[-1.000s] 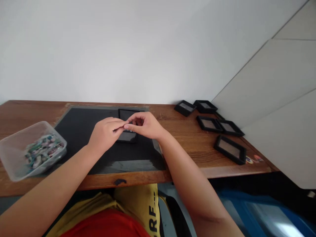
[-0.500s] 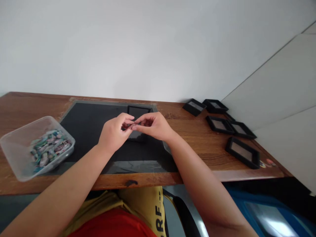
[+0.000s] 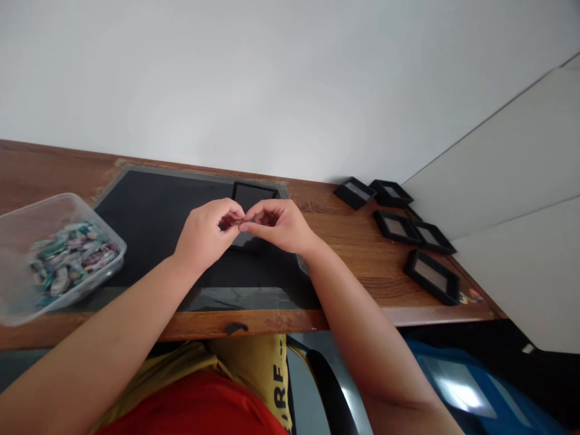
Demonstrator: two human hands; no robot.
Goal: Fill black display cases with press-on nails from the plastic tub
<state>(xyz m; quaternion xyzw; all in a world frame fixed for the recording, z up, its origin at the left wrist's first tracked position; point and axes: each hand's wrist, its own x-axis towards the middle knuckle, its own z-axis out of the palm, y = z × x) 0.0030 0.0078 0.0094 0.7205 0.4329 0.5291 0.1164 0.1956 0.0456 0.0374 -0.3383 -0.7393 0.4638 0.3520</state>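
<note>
My left hand [image 3: 206,232] and my right hand [image 3: 283,225] meet fingertip to fingertip above the black mat [image 3: 149,223]. Both are closed in a pinch around something small and dark, mostly covered by the fingers, so its kind does not show. Just behind and below them lies a black rectangular frame [image 3: 255,186] with a dark grey inside, partly hidden by my hands. To the left stands a clear plastic container [image 3: 118,249] holding many small wrapped pieces [image 3: 75,257] in teal, pink and white.
Several black box frames [image 3: 432,275] with greyish insides lie on the wooden table [image 3: 348,241] at the right. A clear object [image 3: 302,264] is partly hidden beside my right wrist. A white wall [image 3: 272,90] rises behind the table, and a blue item [image 3: 471,386] sits below at right.
The whole view has shifted and turned slightly, moving the container left in the picture. My hands stay pinched together over the mat, with fingers drawn a little closer.
</note>
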